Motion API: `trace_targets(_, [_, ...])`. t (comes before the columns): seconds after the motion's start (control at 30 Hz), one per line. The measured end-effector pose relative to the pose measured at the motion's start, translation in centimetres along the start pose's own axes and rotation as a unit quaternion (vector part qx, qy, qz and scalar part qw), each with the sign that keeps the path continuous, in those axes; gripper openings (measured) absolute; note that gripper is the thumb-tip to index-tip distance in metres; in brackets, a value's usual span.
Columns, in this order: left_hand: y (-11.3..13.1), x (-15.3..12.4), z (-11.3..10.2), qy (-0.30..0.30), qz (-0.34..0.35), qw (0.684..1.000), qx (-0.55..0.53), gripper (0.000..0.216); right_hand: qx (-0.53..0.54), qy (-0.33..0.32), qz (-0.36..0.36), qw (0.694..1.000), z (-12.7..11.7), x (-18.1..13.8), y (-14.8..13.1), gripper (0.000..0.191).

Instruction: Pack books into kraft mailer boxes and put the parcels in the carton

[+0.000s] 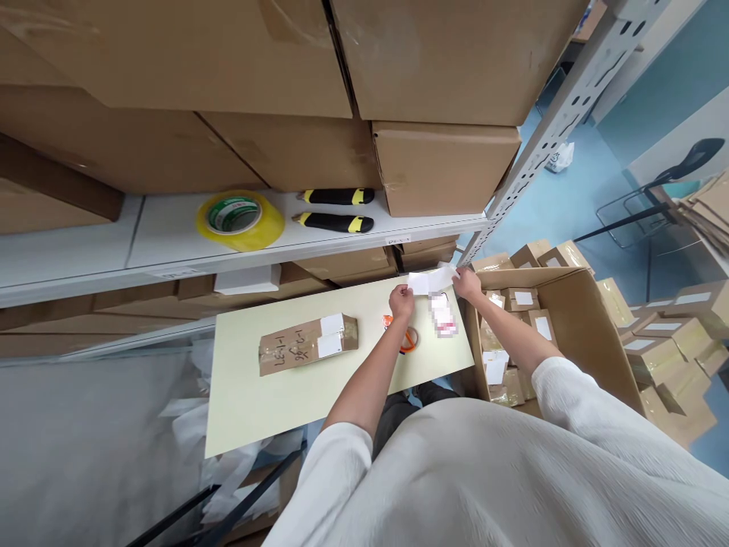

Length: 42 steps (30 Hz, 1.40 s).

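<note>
A strip of white paper (420, 284), perhaps a label, stretches between my two hands above the far right part of the cream table (239, 410). My left hand (402, 301) is closed on its left end. At the other end, my right hand (467, 284) pinches the strip. Below the paper lies a blurred white and pink item (443, 314). Beside my left forearm rests an orange ring-shaped object (409, 339), partly hidden. To the left lies a brown cardboard package (290, 348) with handwritten numbers and white labels.
A shelf (330, 241) ahead holds yellow tape (267, 228), two box cutters (336, 222) and large cartons (444, 171). An open carton (592, 327) of small labelled boxes stands at right, with more boxes (666, 327) beyond. A perforated metal post (547, 125) rises at the shelf's end.
</note>
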<state>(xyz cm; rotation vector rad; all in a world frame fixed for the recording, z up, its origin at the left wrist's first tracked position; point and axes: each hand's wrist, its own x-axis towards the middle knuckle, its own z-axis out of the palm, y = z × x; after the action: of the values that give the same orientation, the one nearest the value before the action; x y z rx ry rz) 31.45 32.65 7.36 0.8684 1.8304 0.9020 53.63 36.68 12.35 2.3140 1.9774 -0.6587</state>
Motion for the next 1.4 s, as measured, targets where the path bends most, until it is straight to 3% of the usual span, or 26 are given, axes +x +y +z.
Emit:
trace_targets(0.23, [-0.9,0.4,-2.1,0.018,0.002,1.0,0.012,0.012,-0.022,-0.005,0.022,1.0,0.4,-0.2,1.4,0.03])
trace_targets(0.57, [-1.0,0.8,-5.4,0.116,0.03,0.992,0.039,0.031,-0.013,0.002,0.048,0.999,2.2,-0.2,2.6,0.043])
trace_targets(0.7, [-0.3,0.2,-6.0,0.087,0.046,0.994,0.043,0.035,0.013,-0.004,0.034,0.999,2.7,-0.2,2.4,0.046])
trace_targets(0.83, [0.4,-0.8,-5.9,0.052,0.026,0.998,0.009,0.042,0.022,0.041,-0.019,0.999,3.0,-0.8,1.1,0.06])
trace_targets(0.93, [0.9,-1.4,-5.8,0.044,0.005,0.998,-0.046,0.047,0.034,0.088,-0.1,0.991,3.4,-2.0,-0.3,0.056])
trace_targets(1.07, [1.6,-2.0,-6.4,0.047,-0.025,0.991,-0.121,0.054,0.093,0.057,-0.239,0.965,4.9,-4.6,-2.5,0.044])
trace_targets(1.2, [1.6,-2.4,-8.4,0.052,-0.023,0.989,-0.135,0.06,0.126,0.058,-0.259,0.956,6.9,-6.8,-5.3,0.047])
trace_targets(1.4, [0.0,-2.9,-13.5,0.085,-0.003,0.994,-0.075,0.06,0.193,0.036,-0.29,0.937,7.0,-8.0,-9.9,0.016])
